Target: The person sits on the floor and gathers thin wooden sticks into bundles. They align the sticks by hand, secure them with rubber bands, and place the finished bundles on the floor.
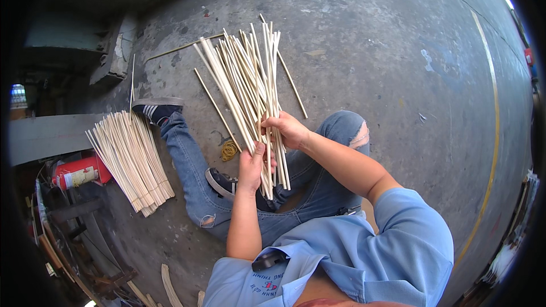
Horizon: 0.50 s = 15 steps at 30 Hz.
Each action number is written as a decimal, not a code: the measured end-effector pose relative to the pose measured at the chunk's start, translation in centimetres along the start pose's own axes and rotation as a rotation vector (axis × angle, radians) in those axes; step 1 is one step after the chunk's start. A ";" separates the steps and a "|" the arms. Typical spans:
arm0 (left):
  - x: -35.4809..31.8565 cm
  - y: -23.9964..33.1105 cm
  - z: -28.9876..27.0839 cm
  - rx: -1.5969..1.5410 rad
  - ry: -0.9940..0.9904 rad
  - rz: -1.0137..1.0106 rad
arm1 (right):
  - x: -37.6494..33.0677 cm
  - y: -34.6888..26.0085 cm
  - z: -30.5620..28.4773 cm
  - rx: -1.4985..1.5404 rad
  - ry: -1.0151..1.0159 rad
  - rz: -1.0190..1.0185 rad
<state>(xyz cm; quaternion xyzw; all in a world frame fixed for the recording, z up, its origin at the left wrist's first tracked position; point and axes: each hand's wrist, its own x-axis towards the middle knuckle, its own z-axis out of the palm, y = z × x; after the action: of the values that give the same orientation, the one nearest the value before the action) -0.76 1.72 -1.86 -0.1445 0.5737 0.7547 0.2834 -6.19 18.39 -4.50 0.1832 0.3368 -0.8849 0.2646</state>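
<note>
I sit on a grey concrete floor [364, 51] with my legs in torn blue jeans stretched out ahead. Both hands hold one fanned bunch of thin pale bamboo sticks [244, 74] that splays away from me. My left hand [251, 166] grips the bunch near its lower end. My right hand [287, 129] clasps it a little higher, on the right side. A tied bundle of similar sticks [132, 162] lies on the floor to my left, past my left leg.
A coil of yellow rubber bands [229, 150] lies on the floor by my left shoe. A red fire extinguisher [77, 173] lies at the left beside dark clutter. Single loose sticks [182, 46] lie further out. A yellow painted line [492, 108] curves along the right.
</note>
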 end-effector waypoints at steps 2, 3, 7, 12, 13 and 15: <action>0.7 -0.5 0.0 0.017 0.151 0.064 | 0.4 -0.4 -0.5 0.042 0.048 -0.056; 1.0 -0.4 -0.5 0.055 0.191 0.071 | 0.5 -0.6 -0.7 0.110 0.067 -0.070; 0.8 0.1 -1.4 0.032 0.122 -0.008 | 0.0 -0.6 -0.6 0.166 0.006 -0.022; 0.5 -0.1 -0.9 -0.065 0.054 -0.034 | -0.6 -0.6 0.2 0.132 -0.028 0.028; 0.5 -0.1 -0.8 -0.057 0.065 -0.029 | -0.9 -0.7 0.2 0.200 -0.053 0.039; 0.3 -0.2 -0.7 -0.036 0.075 -0.024 | -1.0 -0.6 0.5 0.196 -0.079 0.048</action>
<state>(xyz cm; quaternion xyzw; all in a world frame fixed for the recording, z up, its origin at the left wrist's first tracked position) -0.91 1.16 -2.41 -0.1847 0.5686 0.7555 0.2678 -5.83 18.75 -3.31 0.1812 0.2333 -0.9135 0.2797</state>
